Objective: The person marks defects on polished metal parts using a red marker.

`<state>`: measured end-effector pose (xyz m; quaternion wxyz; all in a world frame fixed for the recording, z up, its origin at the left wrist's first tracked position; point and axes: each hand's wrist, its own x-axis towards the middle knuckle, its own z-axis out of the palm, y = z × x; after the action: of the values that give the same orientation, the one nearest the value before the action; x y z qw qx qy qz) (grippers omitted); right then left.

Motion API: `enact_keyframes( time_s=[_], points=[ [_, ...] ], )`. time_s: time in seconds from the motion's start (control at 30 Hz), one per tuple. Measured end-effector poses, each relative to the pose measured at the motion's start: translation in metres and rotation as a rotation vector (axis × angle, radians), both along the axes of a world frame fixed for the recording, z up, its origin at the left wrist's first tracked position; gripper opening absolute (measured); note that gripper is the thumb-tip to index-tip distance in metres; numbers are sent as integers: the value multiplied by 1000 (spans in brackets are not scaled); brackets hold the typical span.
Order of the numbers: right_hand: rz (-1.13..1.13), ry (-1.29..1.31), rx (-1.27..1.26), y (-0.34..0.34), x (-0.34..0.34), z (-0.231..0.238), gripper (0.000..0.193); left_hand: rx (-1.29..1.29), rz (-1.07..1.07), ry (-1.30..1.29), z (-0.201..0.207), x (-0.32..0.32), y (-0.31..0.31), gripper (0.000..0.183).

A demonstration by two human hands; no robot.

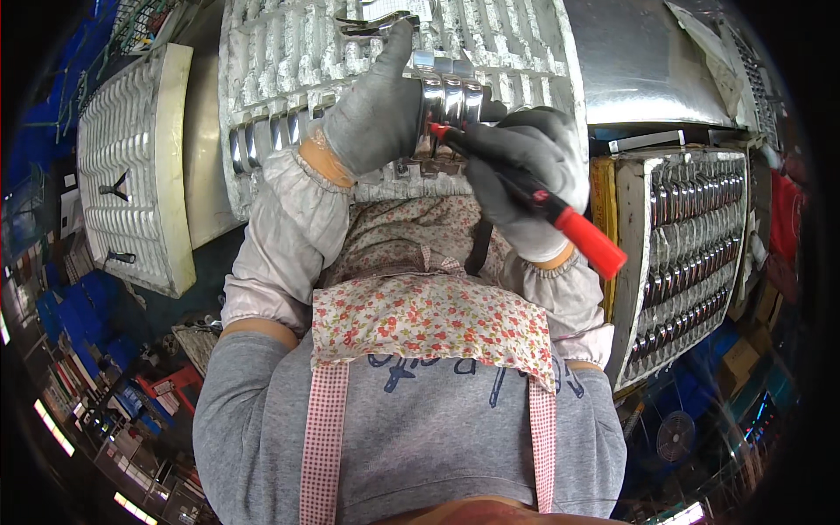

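Observation:
My left hand (372, 118), in a grey work glove, grips several shiny curved chrome pieces (452, 101) side by side, its thumb stretched away from me. They look like handles, but their exact kind is unclear. In my gloved right hand (534, 166) is a black marker pen (503, 171) with its red cap (595, 247) pushed on the back end. Its red tip is at the near part of the chrome pieces, touching or very close. Beneath both hands lies a ridged white foam tray (262, 66). More chrome parts (276, 133) sit in its slots left of my left hand.
A pair of black-handled pliers or similar tool (376, 24) lies on the tray's far side beside a paper slip. Another foam tray (131, 166) stands at left, holding small dark pieces. At right, a foam tray (623, 289) carries rows of chrome parts. Behind it is a metal surface (652, 66).

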<state>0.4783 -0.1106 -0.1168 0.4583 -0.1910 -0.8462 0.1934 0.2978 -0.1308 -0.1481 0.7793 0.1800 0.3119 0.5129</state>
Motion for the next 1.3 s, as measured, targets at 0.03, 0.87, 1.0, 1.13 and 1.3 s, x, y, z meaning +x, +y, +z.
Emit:
enact_keyframes(
  time_s=[0.03,0.87,1.0,1.13,1.3],
  points=[
    [-26,-52,14,-2,-2,5,27,13,-9,-17,-1,-1,0,84],
    [-223,492,-716,1,27,-14,22,68,55,68,20,-6,-2,94],
    [-250,461,-700,5,26,-19,24,127,10,112,18,-7,-3,95],
    [-254,480,-729,7,24,-17,24,110,-21,99,13,-8,-3,88],
    [-229,488,-726,13,26,-23,26,212,-91,213,13,-2,-8,66]
  ],
)
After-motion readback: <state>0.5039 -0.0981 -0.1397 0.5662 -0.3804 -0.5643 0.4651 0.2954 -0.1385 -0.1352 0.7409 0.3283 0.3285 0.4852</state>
